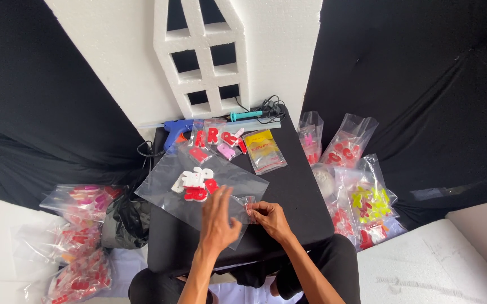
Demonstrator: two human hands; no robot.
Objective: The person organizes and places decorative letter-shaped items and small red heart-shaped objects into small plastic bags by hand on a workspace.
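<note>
Clear plastic bag [198,186] lies flat on a small black table [294,197], red and white foam letters [194,184] showing inside it, its near corner pinched between the fingers of the right hand [270,217]. The left hand [218,220] hovers beside it, fingers spread and holding nothing. Steady, even tension along that edge would likely keep the film from crumpling. Farther back sit loose red letters [216,138], a yellow packet [263,149] and a blue glue gun [177,129]; filled bags [361,197] flank the table.
</note>
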